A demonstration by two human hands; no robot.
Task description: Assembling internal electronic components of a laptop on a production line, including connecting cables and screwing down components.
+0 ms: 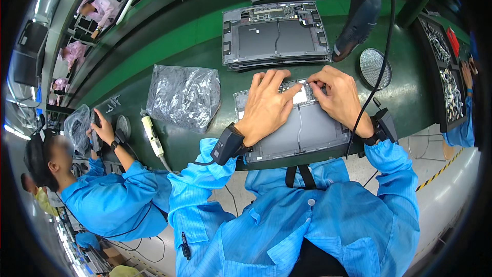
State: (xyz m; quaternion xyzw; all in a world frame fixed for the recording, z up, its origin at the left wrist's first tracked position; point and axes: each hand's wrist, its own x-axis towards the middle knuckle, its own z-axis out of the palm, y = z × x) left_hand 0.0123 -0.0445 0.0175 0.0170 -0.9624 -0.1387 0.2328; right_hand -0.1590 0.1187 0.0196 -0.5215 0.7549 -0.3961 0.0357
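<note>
An opened laptop base [323, 128], dark grey with a circuit board along its far edge and flat battery panels nearer me, lies on the green bench just before me. Over its far left part my left hand [267, 105] rests with fingers spread, the thumb reaching towards the board. At the far edge, my right hand [338, 95] is closed, thumb and fingertips pinched together over the board. Whatever those fingertips hold, if anything, is too small or hidden to name. Both wrists wear black strapped boxes.
Beyond lies a stack of similar laptop bases [277, 38]. To its right are a dark upright tool [359, 20], a round dish [374, 66] and a hanging black cable [385, 56]. Leftward lie a plastic-wrapped bundle [184, 97], a pale electric screwdriver [152, 136] and a co-worker's hand [104, 128].
</note>
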